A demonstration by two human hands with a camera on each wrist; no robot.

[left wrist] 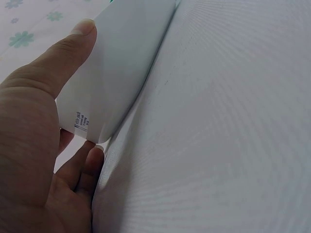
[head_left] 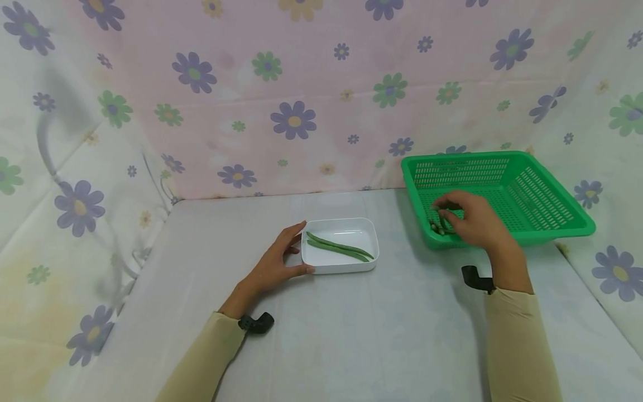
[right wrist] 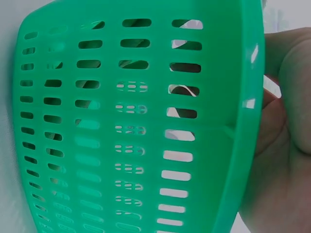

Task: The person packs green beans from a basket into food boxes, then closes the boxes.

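The tray (head_left: 341,226) is gripped at its left end by the left hand (head_left: 271,265), and beans (head_left: 341,245) are laid lengthwise in it. By the right hand (head_left: 472,220), reached over the basket's (head_left: 522,206) near rim, a bean appears to be pinched between thumb and curled fingers, above other beans in the near left corner. Tray and basket are separated by a strip of table (head_left: 392,335); the table is bounded behind by flowered cloth (head_left: 311,72).
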